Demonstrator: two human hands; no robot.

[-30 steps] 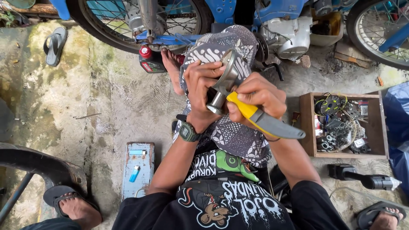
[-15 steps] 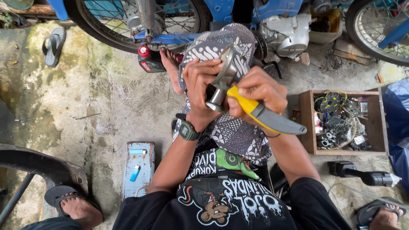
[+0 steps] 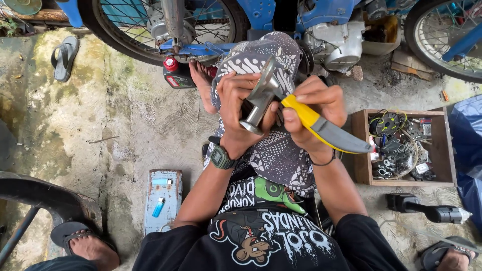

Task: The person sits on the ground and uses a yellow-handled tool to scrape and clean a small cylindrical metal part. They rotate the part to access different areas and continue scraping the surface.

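concrete floor [image 3: 125, 125] under the blue motorbike [image 3: 281, 15]; over my lap my left hand [image 3: 236, 113] clamps a small dark part [image 3: 249, 106], my right hand [image 3: 314, 108] grips the hammer [image 3: 301, 113] against it. hammering looks unfinished.

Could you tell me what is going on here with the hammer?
A person sits on the concrete ground beside a blue motorcycle. The right hand grips a hammer by its yellow and grey handle, while the left hand is wrapped around a small dark part right at the hammer's steel head. A wooden box of parts sits to the person's right.
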